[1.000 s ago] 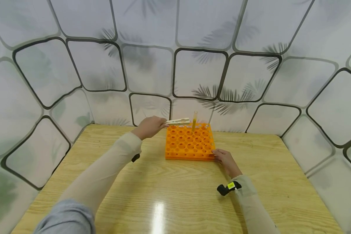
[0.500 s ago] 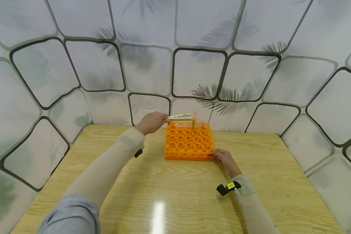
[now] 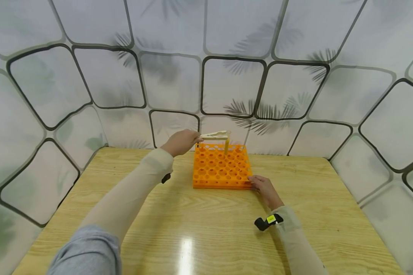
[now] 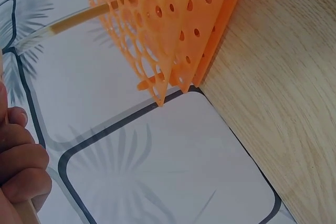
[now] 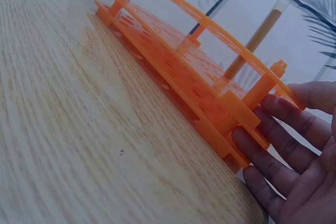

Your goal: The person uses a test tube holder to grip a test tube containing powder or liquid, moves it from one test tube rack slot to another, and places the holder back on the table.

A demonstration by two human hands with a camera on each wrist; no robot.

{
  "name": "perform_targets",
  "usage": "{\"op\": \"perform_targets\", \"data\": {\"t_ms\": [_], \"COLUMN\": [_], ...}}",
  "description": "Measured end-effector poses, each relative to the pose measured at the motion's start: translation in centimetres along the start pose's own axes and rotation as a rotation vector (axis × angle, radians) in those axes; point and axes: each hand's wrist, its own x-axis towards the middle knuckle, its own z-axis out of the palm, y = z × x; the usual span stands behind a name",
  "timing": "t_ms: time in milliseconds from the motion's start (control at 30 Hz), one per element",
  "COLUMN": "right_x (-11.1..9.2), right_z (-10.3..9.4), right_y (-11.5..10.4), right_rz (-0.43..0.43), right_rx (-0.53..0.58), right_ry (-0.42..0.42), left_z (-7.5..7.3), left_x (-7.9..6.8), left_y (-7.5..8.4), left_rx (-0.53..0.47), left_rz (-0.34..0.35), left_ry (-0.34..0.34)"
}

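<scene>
My left hand point(image 3: 182, 142) grips a wooden test tube clamp point(image 3: 214, 135) by its handles, level above the back left of an orange test tube rack point(image 3: 221, 183). The clamp's tips overlap the upper end of a glass test tube point(image 3: 227, 147) in the head view. Amber liquid fills much of the tube, which stands upright in a back hole of the rack. The left wrist view shows curled fingers point(image 4: 26, 166) at its left edge. My right hand point(image 5: 299, 166) holds the rack's front right corner, thumb over the top rim and fingers against the side.
The rack stands on a wood-grain table point(image 3: 192, 221) near its back edge. Behind and at both sides rises a pale curtain point(image 3: 172, 84) with dark outlines and leaf prints. Each wrist wears a black strapped device, such as the right one point(image 3: 269, 221).
My left hand has risen and moved right with the clamp, bringing its tips from left of the tube to the tube's upper end. My right hand stays at the rack's corner.
</scene>
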Motion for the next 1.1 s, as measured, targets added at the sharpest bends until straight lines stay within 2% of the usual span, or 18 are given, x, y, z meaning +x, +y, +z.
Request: {"op": "perform_targets", "data": {"t_ms": [567,1100], "right_x": [0.1,-0.2], "right_z": [-0.2,0.3], "right_y": [-0.1,-0.2], "right_rz": [0.005,0.008], "right_rx": [-0.008,0.002], "right_ry": [0.021,0.03], "left_z": [0.1,0.8], "left_x": [1.6,3.2], "left_y": [0.3,0.8], "left_rx": [-0.063,-0.033], "left_rz": [-0.059,-0.07], "left_ry": [0.001,-0.025]}}
